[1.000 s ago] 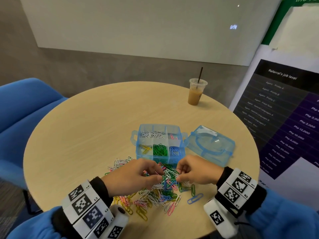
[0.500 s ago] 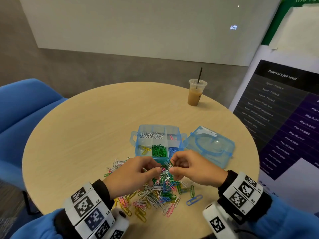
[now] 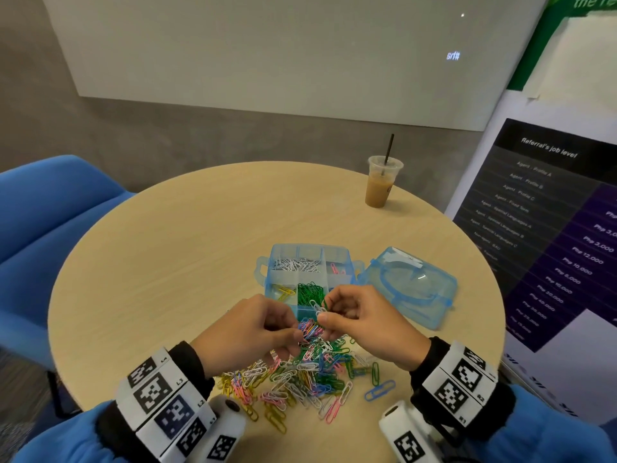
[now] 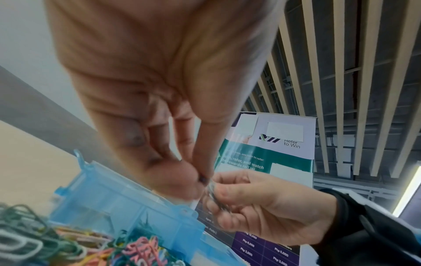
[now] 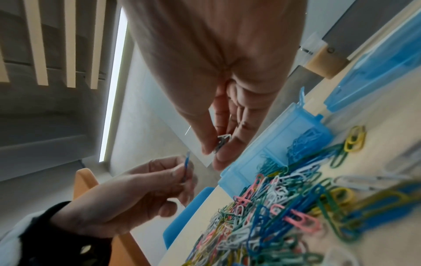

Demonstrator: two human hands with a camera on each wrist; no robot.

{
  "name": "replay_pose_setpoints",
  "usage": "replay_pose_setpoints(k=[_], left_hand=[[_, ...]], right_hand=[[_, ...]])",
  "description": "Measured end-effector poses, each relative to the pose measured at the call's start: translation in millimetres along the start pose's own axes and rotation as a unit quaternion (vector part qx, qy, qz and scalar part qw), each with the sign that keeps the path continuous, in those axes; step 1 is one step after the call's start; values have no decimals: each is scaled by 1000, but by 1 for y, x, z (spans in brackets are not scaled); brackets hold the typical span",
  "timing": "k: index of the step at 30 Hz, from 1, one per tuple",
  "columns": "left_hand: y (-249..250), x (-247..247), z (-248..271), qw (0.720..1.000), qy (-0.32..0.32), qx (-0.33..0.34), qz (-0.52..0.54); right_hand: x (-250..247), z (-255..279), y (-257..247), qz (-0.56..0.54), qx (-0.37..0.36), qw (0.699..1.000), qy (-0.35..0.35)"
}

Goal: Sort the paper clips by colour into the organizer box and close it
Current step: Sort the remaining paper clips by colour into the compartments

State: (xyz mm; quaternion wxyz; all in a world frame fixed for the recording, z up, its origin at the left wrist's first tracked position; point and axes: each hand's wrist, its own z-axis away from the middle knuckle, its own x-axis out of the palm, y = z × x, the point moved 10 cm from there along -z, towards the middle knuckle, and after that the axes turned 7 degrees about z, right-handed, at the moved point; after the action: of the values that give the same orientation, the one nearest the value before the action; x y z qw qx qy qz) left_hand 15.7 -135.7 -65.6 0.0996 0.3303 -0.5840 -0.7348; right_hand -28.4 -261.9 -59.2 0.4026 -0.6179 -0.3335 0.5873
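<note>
Wristbands [image 3: 160, 392] with black-and-white markers ring both blue sleeves at the near edge of the round table [image 3: 160, 262], and just beyond them the loose pile of mixed paper clips [image 3: 300, 375] lies on the wood. Above the pile's far edge the left hand [image 3: 247, 332] and right hand [image 3: 367, 325] meet with fingers curled, the left pinching a blue clip [image 5: 187, 162] between thumb and forefinger, the right pinching a few white clips [image 3: 316, 306]. Farther back sits the open organizer box [image 3: 309, 279] with white, yellow, green, pink and blue clips in separate compartments, its lid [image 3: 414, 289] lying just to its right, and a lidded drink cup [image 3: 380, 183] stands at the far right.
</note>
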Motion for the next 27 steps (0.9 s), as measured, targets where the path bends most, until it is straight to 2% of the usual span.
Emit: replay_pose_setpoints(k=[5,7,12,18,24,27], left_hand=[[13,-28,4,992,113,51,3],[16,-24,4,992,108,65,23],[18,-20,4,991,111,73,-7],[15,-44,4,980,176,77,47],[26,-54,-16,980,174,83,44],[28,-50,-40,990,127,66,9]], right_hand=[[9,2,-1,28,-4,999,-46],[13,3,-6,33,-11,998,-61],[20,3,-15,51,-20,996,-77],[15,2,-9,50,-8,996,-72],[-8,3,0,32,15,999,-40],[-14,4,1,15,20,999,-23]])
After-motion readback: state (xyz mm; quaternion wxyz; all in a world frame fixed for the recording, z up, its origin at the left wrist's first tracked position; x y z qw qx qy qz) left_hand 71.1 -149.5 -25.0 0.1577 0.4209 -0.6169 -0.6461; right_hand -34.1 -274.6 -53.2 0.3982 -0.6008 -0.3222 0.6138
